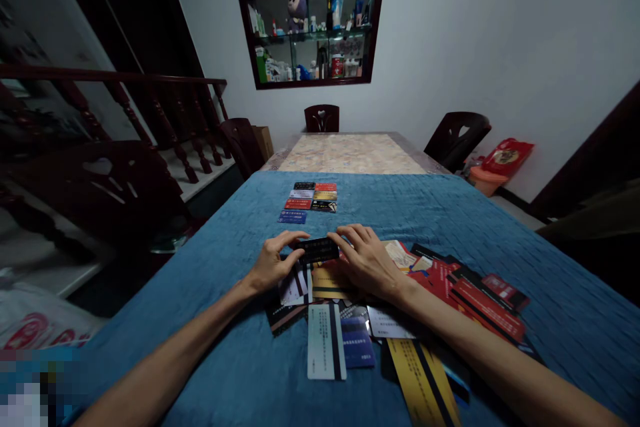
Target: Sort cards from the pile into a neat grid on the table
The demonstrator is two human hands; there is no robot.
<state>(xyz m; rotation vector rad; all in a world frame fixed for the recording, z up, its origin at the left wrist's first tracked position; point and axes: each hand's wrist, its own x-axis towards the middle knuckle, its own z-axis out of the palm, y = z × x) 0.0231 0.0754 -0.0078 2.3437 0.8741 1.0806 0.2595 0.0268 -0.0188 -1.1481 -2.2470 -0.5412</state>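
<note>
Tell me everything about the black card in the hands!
The black card is a thin, flat rectangle, plastic by its look, with faint pale print too small to read. It lies level, long side across, held at its ends between the left hand and the right hand, just above the loose cards on the blue cloth.

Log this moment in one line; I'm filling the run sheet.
left hand: holds black card | right hand: holds same card | below: loose cards | ahead: card rows

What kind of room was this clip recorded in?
Most likely a home dining room: a long table under a blue cloth with dark wooden chairs around it, a glass-shelved wall niche holding bottles and a plush toy, and a stair railing. Both hands hold a black card.
</note>
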